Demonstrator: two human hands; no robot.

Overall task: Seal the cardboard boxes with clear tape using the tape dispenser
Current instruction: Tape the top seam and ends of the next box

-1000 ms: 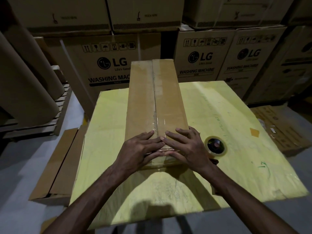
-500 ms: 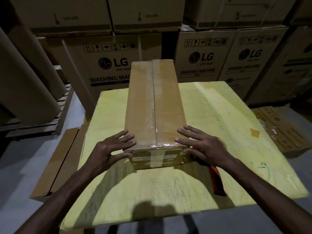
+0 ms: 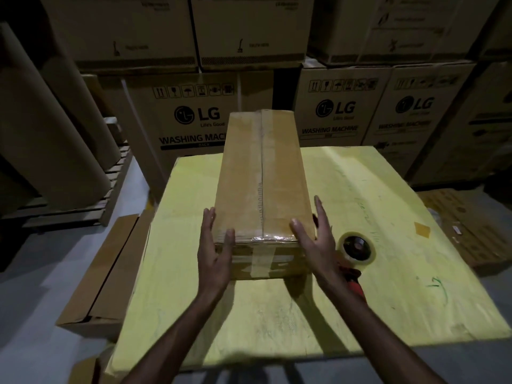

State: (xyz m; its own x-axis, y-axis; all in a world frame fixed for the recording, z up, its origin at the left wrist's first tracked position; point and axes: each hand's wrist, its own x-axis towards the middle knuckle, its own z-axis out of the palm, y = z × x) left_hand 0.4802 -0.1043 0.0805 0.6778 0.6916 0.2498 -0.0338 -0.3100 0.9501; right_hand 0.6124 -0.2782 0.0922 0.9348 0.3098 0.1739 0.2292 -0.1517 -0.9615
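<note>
The cardboard box (image 3: 263, 184) lay on the yellow bench (image 3: 388, 286) between both hands' fingers, its long axis pointing straight away from the person, taped seam up. The left hand (image 3: 214, 253) and right hand (image 3: 315, 245) flanked its near end, fingers straight and together against the sides, thumbs over the top edge. The tape dispenser (image 3: 357, 249) lay just outside the right fingers, handle toward the wrist.

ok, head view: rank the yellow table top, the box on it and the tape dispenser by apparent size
1. yellow table top
2. cardboard box
3. tape dispenser, clearly smallest though the right hand hides part of it
</note>
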